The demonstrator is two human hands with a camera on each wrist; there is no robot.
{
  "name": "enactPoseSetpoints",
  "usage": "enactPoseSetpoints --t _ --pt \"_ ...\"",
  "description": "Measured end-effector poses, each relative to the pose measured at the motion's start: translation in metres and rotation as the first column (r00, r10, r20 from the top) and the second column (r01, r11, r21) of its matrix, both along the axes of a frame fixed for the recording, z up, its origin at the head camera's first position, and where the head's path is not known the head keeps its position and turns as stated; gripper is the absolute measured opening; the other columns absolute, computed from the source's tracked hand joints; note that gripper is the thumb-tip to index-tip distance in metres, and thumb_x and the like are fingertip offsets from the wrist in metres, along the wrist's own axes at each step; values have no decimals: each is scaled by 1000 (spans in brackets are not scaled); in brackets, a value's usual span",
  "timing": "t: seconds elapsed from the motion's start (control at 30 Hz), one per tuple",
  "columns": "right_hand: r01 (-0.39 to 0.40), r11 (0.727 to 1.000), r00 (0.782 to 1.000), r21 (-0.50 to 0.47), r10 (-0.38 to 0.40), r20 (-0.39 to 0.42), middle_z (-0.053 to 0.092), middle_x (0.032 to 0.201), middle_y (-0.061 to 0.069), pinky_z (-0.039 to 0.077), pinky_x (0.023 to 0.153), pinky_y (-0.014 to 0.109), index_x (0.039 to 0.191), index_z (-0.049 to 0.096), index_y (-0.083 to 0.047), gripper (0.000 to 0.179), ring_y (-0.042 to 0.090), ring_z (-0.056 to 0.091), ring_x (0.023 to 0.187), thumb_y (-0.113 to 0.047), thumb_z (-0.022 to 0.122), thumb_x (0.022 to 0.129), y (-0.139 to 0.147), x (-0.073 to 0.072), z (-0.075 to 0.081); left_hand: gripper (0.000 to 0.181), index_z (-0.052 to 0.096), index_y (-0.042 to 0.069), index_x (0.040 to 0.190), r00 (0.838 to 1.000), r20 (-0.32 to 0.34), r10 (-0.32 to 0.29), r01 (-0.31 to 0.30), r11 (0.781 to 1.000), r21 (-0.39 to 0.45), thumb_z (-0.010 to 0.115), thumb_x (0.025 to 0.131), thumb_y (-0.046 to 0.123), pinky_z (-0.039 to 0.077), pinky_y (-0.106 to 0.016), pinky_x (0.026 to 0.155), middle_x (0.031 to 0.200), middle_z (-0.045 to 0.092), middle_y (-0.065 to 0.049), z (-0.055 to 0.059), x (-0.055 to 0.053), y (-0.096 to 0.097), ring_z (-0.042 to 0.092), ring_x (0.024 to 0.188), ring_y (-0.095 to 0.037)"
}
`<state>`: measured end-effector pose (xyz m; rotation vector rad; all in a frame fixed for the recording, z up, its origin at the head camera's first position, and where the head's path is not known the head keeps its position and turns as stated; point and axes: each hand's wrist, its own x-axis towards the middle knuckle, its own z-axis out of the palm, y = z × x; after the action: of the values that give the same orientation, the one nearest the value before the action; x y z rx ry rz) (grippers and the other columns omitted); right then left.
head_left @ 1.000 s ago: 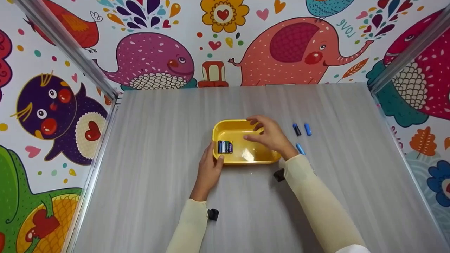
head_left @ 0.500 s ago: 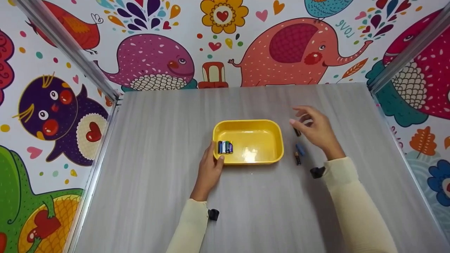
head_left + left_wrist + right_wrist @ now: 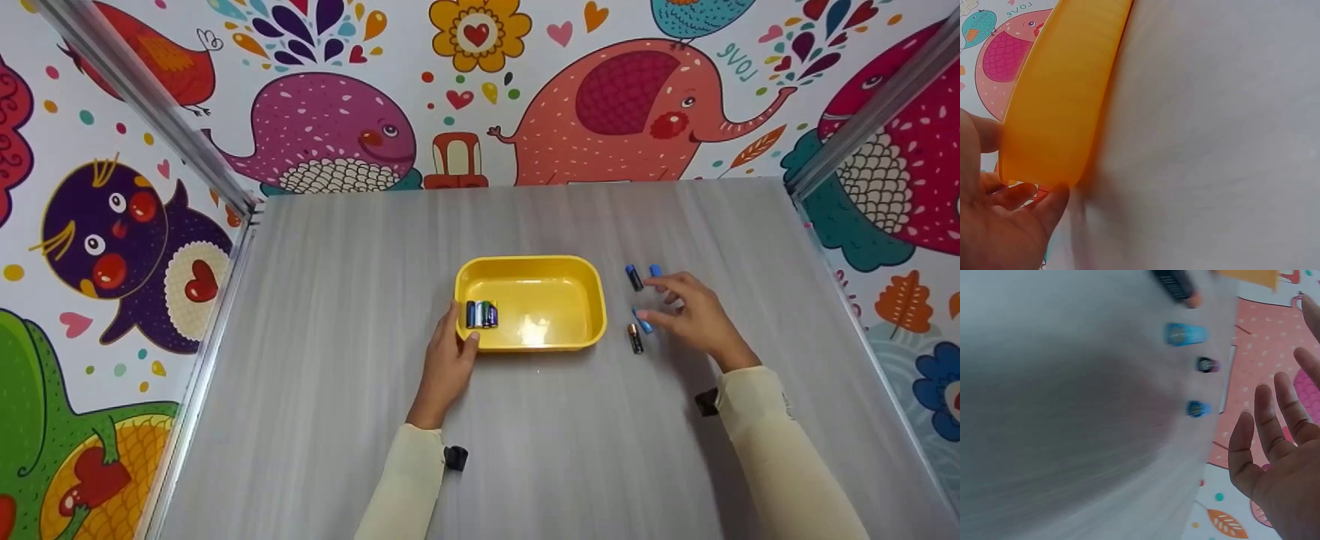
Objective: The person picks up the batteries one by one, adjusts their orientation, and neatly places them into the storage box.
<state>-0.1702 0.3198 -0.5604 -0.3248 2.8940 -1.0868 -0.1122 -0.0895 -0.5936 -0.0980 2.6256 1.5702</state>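
Observation:
A yellow plastic tray (image 3: pixel 529 341) stands on the table, with several small batteries (image 3: pixel 481 314) lined up side by side in its near left corner. My left hand (image 3: pixel 448 367) holds the tray by that corner, fingers along the left wall and thumb at the front. To the tray's right, my right hand (image 3: pixel 694 319) hovers over loose batteries, thumb and fingers spread, nothing between them. Nearest its thumb lies a blue battery (image 3: pixel 643 322). Just in front is a black battery with a copper end (image 3: pixel 636 340). Farther back are a dark battery (image 3: pixel 634 277) and another blue battery (image 3: pixel 655 270), partly covered by fingers.
The grey table (image 3: pixel 337 337) runs back to a wall panel (image 3: pixel 480 97) printed with cartoon animals. Metal posts (image 3: pixel 862 112) stand at its back corners, and a metal rail (image 3: pixel 199 360) follows the left edge.
My right hand has moved from over the tray out to the right, then nearer to me above the loose batteries. My left hand and the tray have stayed put.

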Motion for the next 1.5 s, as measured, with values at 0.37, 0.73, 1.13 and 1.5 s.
enactPoseSetpoints --t 0.37,0.73,1.13,1.5 --pt "-61 998 996 8 60 66 57 117 14 50 83 42 135 67 -14 63 27 52 98 -36 88 79 4 7 -26 70 19 16 165 1000 10 3 -3 1000 10 55 106 27 28 -45 125 168 30 -8 0 1 -1 32 154 -25" --pt "-46 999 974 18 41 222 49 130 12 47 104 54 138 65 -22 69 30 49 114 -45 88 77 7 8 -34 70 18 15 165 1000 -2 -12 12 1000 15 54 106 26 27 -44 126 168 28 -7 -2 1 -1 30 155 -24" --pt "-73 996 975 49 61 212 50 131 10 44 107 59 132 69 -26 71 32 49 117 -48 93 68 7 11 -38 71 17 16 165 1000 -12 -14 14 1000 25 55 107 27 28 -45 125 168 29 -9 -3 2 -1 31 154 -25" --pt "-100 992 979 72 85 186 52 129 8 43 108 57 122 76 -22 63 30 50 117 -45 95 67 8 11 -39 71 15 17 165 1000 -11 -16 16 1000 27 54 107 30 27 -46 125 168 28 -8 -4 2 -3 30 155 -25"
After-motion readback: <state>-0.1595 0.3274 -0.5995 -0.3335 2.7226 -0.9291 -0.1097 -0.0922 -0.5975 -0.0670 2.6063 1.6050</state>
